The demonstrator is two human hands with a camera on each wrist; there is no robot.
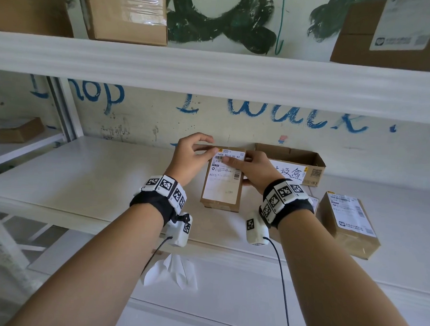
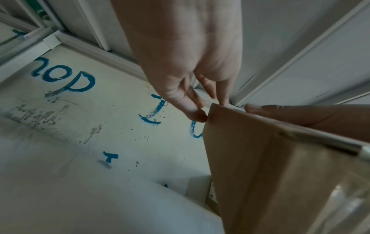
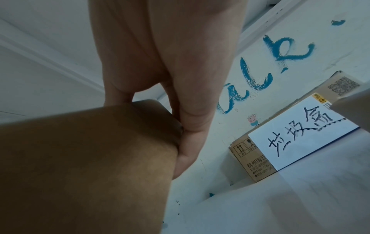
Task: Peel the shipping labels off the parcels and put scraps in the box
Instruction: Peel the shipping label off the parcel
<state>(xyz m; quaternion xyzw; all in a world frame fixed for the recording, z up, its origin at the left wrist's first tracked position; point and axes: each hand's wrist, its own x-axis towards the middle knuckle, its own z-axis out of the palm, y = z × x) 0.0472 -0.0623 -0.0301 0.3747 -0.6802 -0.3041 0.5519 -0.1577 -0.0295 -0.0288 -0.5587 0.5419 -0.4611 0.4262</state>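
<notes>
Left hand (image 2: 184, 60) fingers (image 2: 195, 113) pinching parcel (image 2: 260, 158) top corner.

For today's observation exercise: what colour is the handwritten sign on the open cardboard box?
White sign with black handwritten characters; clearest in the right wrist view.

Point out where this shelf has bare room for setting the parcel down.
Widest bare patch: the white shelf left of the held parcel, out to the upright post. The right is crowded: the open cardboard box and a second labelled parcel sit close together there.
</notes>
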